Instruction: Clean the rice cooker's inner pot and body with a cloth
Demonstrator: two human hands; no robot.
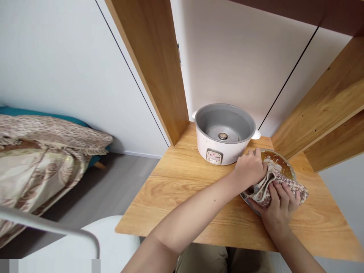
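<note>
Over an amber-stained, white-flecked pan, the right grip clasps patterned cloth while the left grip curls, hold unclear

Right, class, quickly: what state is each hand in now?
Left hand: curled at the round vessel; its grip cannot be told.
Right hand: holding the patterned cloth over the vessel.

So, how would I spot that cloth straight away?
Find the wooden tabletop, then the white cooker on it. Nearer the person and to the cooker's right, the right hand holds the crumpled cloth over a round, brown-surfaced dish. Unlike the hard cooker and dish, it's soft, folded and brown-and-cream patterned.
</note>
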